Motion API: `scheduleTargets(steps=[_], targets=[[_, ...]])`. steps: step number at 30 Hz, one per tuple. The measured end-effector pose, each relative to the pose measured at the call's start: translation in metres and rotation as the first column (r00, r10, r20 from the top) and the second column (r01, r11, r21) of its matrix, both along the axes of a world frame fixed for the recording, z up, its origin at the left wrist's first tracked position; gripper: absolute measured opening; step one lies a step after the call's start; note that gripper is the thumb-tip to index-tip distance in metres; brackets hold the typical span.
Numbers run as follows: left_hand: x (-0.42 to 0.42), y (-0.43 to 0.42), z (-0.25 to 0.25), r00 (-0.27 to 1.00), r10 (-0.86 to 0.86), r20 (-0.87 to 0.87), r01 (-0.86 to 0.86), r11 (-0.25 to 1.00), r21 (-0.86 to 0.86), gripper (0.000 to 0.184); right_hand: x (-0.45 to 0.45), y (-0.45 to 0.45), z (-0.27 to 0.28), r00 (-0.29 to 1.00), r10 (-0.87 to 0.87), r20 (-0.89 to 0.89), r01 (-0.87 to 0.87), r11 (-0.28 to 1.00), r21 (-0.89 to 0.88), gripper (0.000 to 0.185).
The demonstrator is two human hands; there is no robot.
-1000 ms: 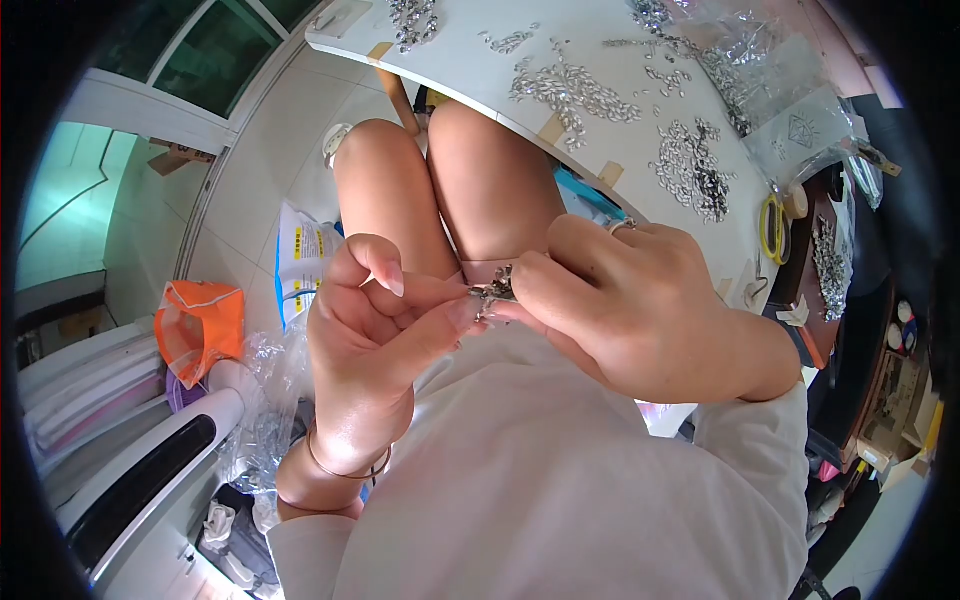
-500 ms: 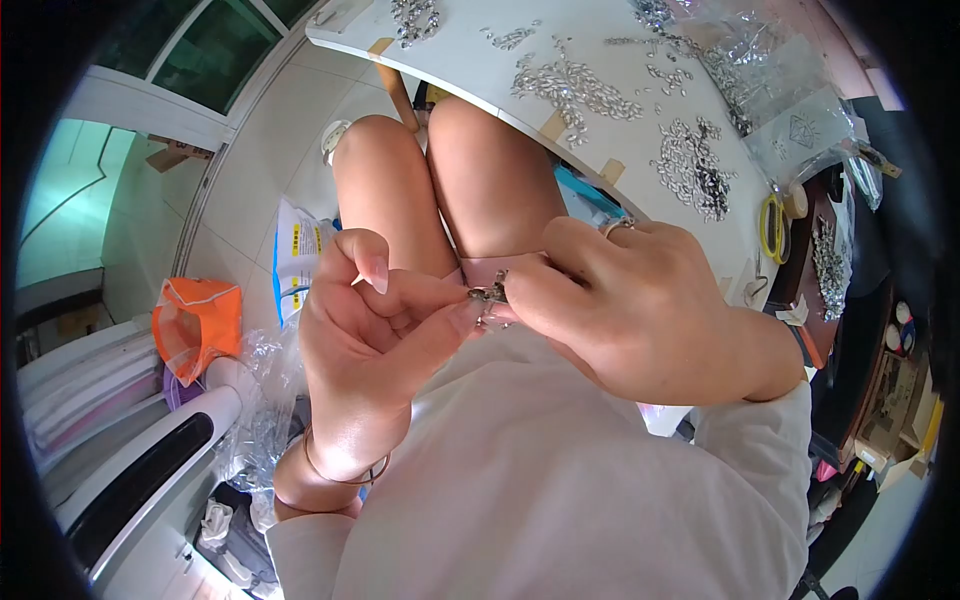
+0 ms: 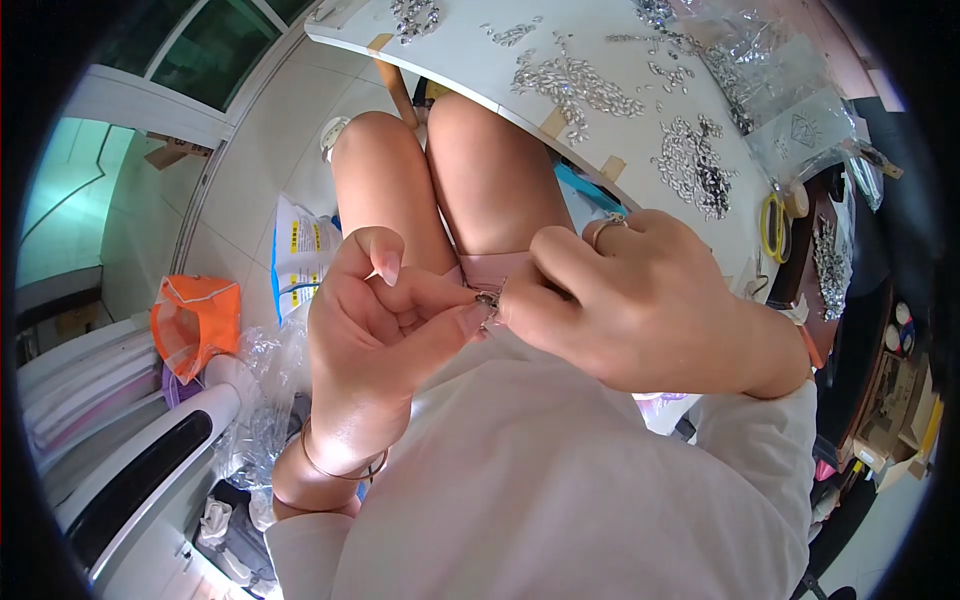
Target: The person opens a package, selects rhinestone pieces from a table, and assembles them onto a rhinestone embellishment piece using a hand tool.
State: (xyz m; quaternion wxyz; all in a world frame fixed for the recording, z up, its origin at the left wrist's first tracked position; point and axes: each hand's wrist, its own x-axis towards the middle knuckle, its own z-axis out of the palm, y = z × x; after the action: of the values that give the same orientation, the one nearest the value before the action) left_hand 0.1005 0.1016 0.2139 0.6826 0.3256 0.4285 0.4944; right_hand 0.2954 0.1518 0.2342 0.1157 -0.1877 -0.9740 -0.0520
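Over my lap, my left hand (image 3: 385, 315) pinches a small silvery jewelry piece (image 3: 488, 299) between thumb and index finger. My right hand (image 3: 625, 305), with a ring on one finger, closes on the other side of the same piece. Its fingertips are mostly hidden behind the knuckles, and the piece itself is largely covered, so its full shape does not show. On the white table (image 3: 470, 75) beyond my knees lie loose clear rhinestones (image 3: 575, 85) and another pile of clear and dark stones (image 3: 695, 165).
Clear plastic bags (image 3: 800, 125) and yellow-handled scissors (image 3: 775, 228) lie along the table's right side. A string of crystals (image 3: 828, 265) rests on a dark surface farther right. At left are an orange bag (image 3: 197, 325) and a blue-and-white package (image 3: 300, 255) near the floor.
My right hand has shifted slightly left and turned a little, covering more of the jewelry piece. My left hand keeps nearly the same pinch and place.
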Motion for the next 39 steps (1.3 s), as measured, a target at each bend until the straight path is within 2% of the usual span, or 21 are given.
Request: scheduleTargets(steps=[6,11,15,17,20,23,25,27,28,29,30,31,33,34,35,36,37,38,39], targets=[[0.0,0.0,0.0,0.999,0.013,0.041,-0.012,1.0,-0.027,0.04,0.0,0.001,-0.006,0.999,0.012,-0.036,-0.005,0.981,0.195,0.011],[-0.002,0.0,-0.006,0.998,0.011,0.061,-0.01,1.0,-0.013,0.037,-0.006,0.004,-0.015,0.982,0.022,-0.186,0.034,0.955,0.293,0.023],[0.001,0.001,-0.008,0.998,0.024,0.05,-0.025,0.999,0.022,0.036,0.002,0.003,-0.01,0.995,-0.013,-0.099,0.033,0.98,0.196,0.013],[0.002,0.001,-0.008,1.0,0.025,0.017,-0.026,0.999,0.026,0.035,0.005,0.006,-0.015,0.937,-0.034,-0.347,0.082,0.989,0.124,0.012],[0.006,0.002,-0.009,0.998,0.042,-0.041,-0.04,0.997,0.062,0.034,0.025,0.005,-0.007,0.855,-0.175,-0.489,0.177,0.983,-0.043,0.016],[0.01,0.004,-0.009,0.998,0.043,-0.035,-0.04,0.997,0.073,0.034,0.059,-0.006,0.002,0.765,-0.387,-0.515,0.398,0.912,-0.096,0.014],[0.012,0.005,-0.008,0.998,0.028,-0.059,-0.022,0.996,0.089,0.034,0.088,-0.024,-0.001,0.509,-0.646,-0.569,0.675,0.71,-0.202,0.008],[0.015,0.007,-0.009,0.997,0.007,-0.072,0.001,0.995,0.102,0.033,0.12,-0.036,-0.007,0.236,-0.68,-0.695,0.755,0.578,-0.31,0.004],[0.018,0.009,-0.01,0.997,-0.007,-0.073,0.015,0.994,0.107,0.033,0.144,-0.047,-0.01,0.159,-0.698,-0.698,0.816,0.491,-0.305,0.003],[0.02,0.01,-0.01,0.997,-0.023,-0.072,0.031,0.993,0.114,0.033,0.176,-0.061,-0.012,0.074,-0.742,-0.667,0.901,0.336,-0.273,0.004],[0.023,0.012,-0.01,0.998,-0.02,-0.061,0.024,0.997,0.067,0.032,0.193,-0.073,-0.014,0.017,-0.733,-0.68,0.939,0.245,-0.24,0.004],[0.026,0.013,-0.01,0.999,-0.028,-0.044,0.029,0.999,0.023,0.031,0.209,-0.083,-0.016,-0.042,-0.719,-0.693,0.966,0.149,-0.213,0.004],[0.037,0.016,-0.011,0.997,-0.071,-0.019,0.07,0.995,-0.068,0.025,0.238,-0.103,-0.012,-0.076,-0.602,-0.795,0.985,0.077,-0.152,0.005],[0.041,0.015,-0.014,0.996,-0.055,0.063,0.062,0.992,-0.113,0.023,0.234,-0.108,-0.002,-0.129,-0.613,-0.779,0.987,-0.156,-0.04,0.013],[0.044,0.014,-0.019,0.989,-0.049,0.143,0.072,0.984,-0.164,0.022,0.26,-0.128,-0.007,-0.203,-0.633,-0.747,0.96,-0.279,-0.024,0.019],[0.045,0.015,-0.027,0.973,-0.045,0.228,0.096,0.971,-0.22,0.018,0.281,-0.145,-0.016,-0.265,-0.589,-0.764,0.954,-0.273,-0.12,0.017],[0.045,0.015,-0.036,0.952,-0.038,0.305,0.127,0.952,-0.279,0.016,0.295,-0.161,-0.024,-0.266,-0.616,-0.741,0.94,-0.337,-0.057,0.014],[0.041,0.016,-0.043,0.916,-0.044,0.4,0.188,0.925,-0.329,0.013,0.303,-0.173,-0.029,-0.481,-0.581,-0.657,0.832,-0.539,-0.132,0.013],[0.042,0.017,-0.047,0.877,-0.034,0.48,0.242,0.893,-0.379,0.012,0.313,-0.187,-0.041,-0.5,-0.57,-0.652,0.828,-0.534,-0.169,0.013]])
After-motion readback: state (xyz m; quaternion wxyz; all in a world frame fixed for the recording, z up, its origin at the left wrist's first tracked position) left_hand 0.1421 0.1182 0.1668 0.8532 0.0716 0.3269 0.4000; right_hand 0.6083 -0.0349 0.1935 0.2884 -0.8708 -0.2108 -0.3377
